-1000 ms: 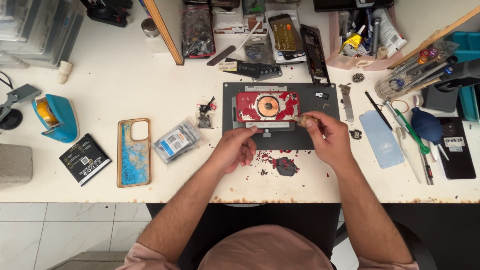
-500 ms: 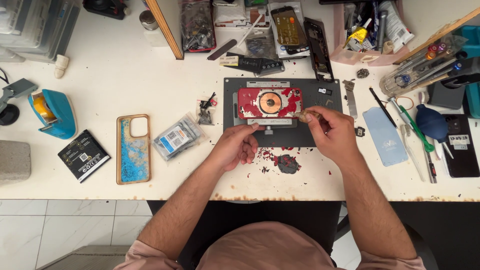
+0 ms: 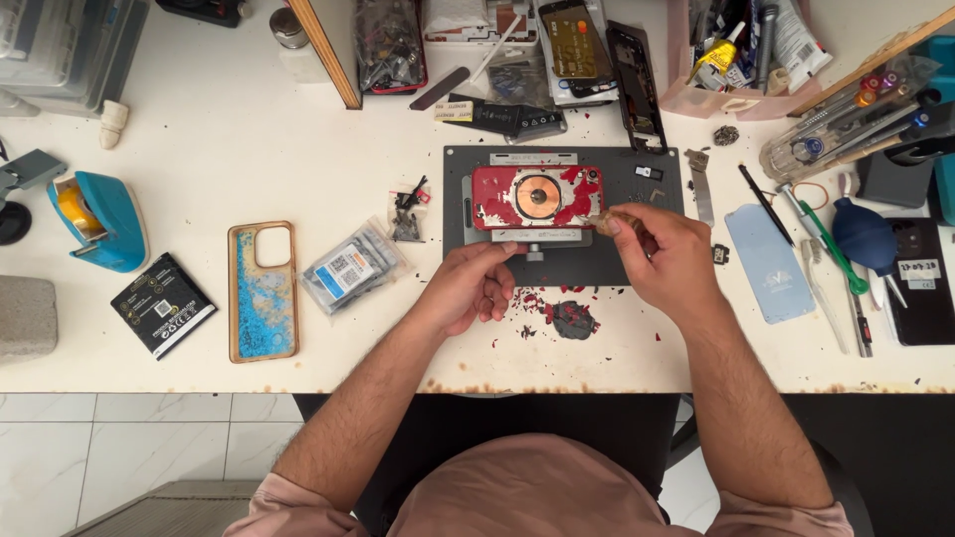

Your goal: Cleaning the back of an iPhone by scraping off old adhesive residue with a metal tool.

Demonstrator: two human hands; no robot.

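A phone with a cracked red back (image 3: 537, 197) and a copper coil ring lies clamped in a metal holder on a dark grey mat (image 3: 657, 184). My right hand (image 3: 665, 254) pinches a small brownish tool at the phone's right end. My left hand (image 3: 470, 286) rests curled on the mat's front edge, fingertips touching the holder's lower bar just below the phone. Red glass chips and a dark scrap (image 3: 572, 318) lie on the table between my hands.
A blue patterned phone case (image 3: 263, 290), a clear bag of parts (image 3: 348, 268), a black packet (image 3: 162, 304) and a blue tape dispenser (image 3: 99, 221) sit left. Tweezers, a pale blue card (image 3: 768, 263), a blue air blower (image 3: 863, 237) and a black phone (image 3: 920, 283) crowd the right.
My hands have barely moved. The right hand still works at the phone's right end, and the view has shifted slightly.
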